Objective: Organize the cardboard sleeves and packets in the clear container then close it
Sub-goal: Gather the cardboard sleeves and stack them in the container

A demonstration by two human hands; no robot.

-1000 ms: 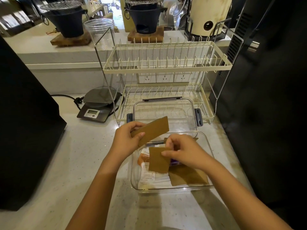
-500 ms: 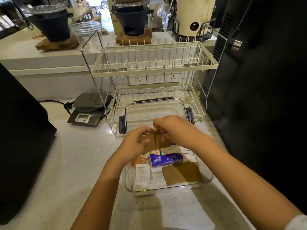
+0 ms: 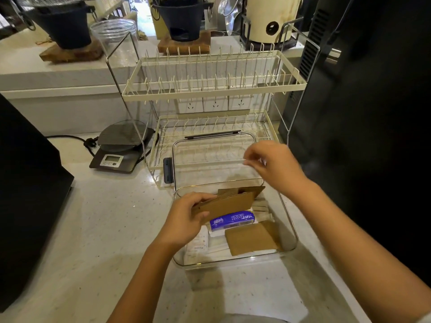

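left hand gripping stacked brown cardboard sleeves over clear container | right hand hovering, blurred, grasp unclear | lid lying off behind

Two hands: the left hand and the right hand. One clear container with one lid. At least three cardboard sleeves: a stack of two or more and one flat sleeve. One blue packet. White packets, number unclear. One rack with two tiers. One scale. Two black stoves. Three wall sockets.
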